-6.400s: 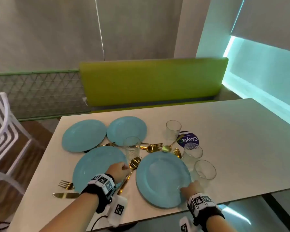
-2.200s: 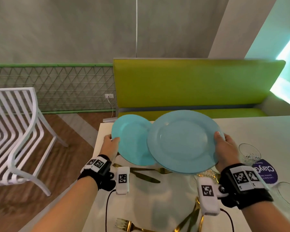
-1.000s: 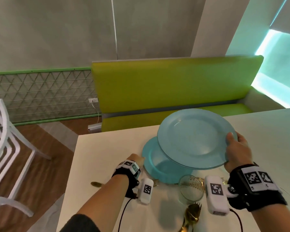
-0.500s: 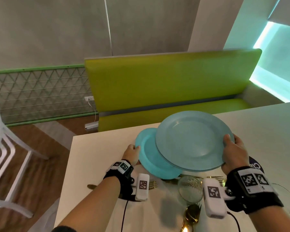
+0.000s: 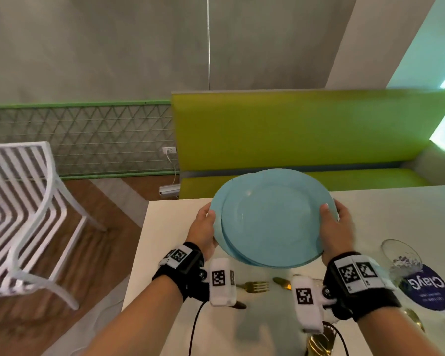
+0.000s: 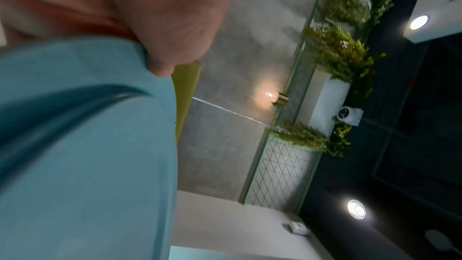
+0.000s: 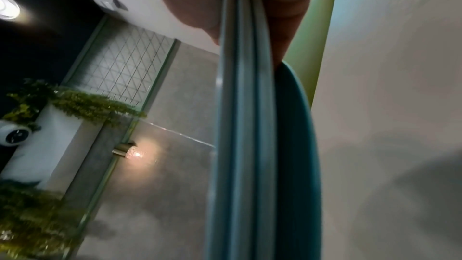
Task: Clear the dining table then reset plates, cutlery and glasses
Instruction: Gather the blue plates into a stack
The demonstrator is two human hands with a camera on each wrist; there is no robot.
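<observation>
Head view: we see a stack of round, glossy pale-blue plates held above the white matte table, tilted a little toward us. The left hand grips the stack's left rim, thumb on top and the other fingers hidden beneath; the right hand grips the right rim the same way. The lowest plate juts out to the left past the ones above it.

Right wrist view: three thin, smooth rim edges lie pressed together, pinched between thumb and fingers, and a darker blue curved underside shows beside them. Left wrist view: the thumb bears down on a broad blue rim, blurred by closeness.

On the table below the stack we note a gold metal fork, tines toward the right, and the tip of a gold knife just beyond it. More gold cutlery shows at the bottom edge, type unclear. To the right stands a clear, patterned drinking glass just beside a round dark-blue coaster printed in white; we read "Clay", upside down, the smaller lines illegible.

Both wrists wear black straps carrying white blocks with black square-coded markers. Behind the table runs a lime-green padded bench; a white slatted metal chair stands on wood flooring to the left.
</observation>
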